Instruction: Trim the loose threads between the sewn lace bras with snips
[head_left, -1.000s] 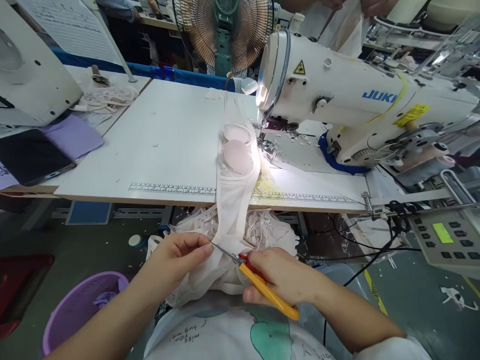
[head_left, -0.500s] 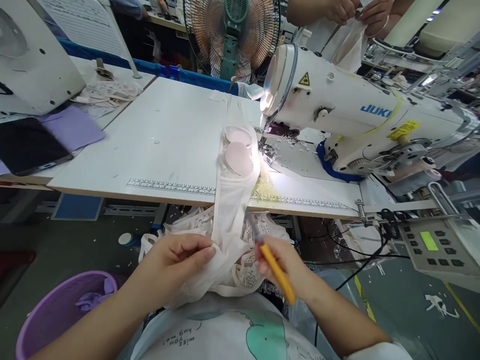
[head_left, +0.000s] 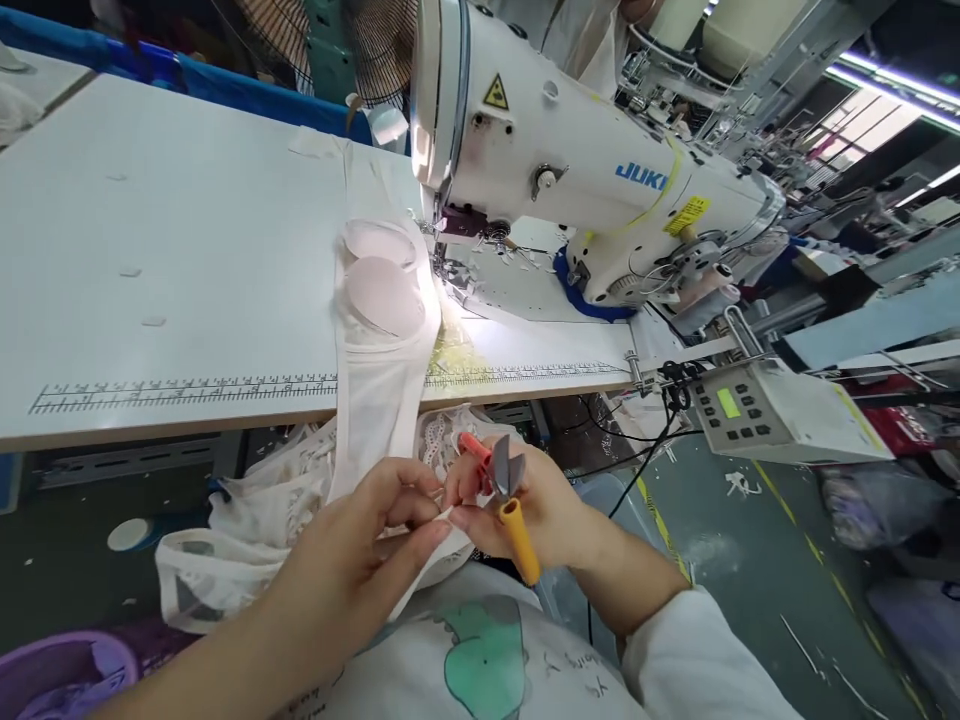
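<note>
I find the left hand (head_left: 379, 545) with fingertips pinched on the edge of a white, moulded-cup fabric bra (head_left: 384, 298), draped over the white, ruler-marked tabletop (head_left: 225, 250); I judge it light, soft, best held by seams. The right hand (head_left: 544, 505) pinches it too, palming orange-and-red-handled metal scissors (head_left: 519, 540).

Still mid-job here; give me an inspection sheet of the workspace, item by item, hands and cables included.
Surface: white table, small scraps on it, ruler scale printed along the front edge.
Job's things: pale bra partly on the table, extending over the front edge; scissors off the table, in hand.
Clutter: white garments bunched below the table edge.
Hands: left hand pinches white fabric; right hand holds the scissors.
Cables: black cables bunched beside the control box.
Surroundings: sewing machine right of the bra; fan behind; purple bucket lower left.
</note>
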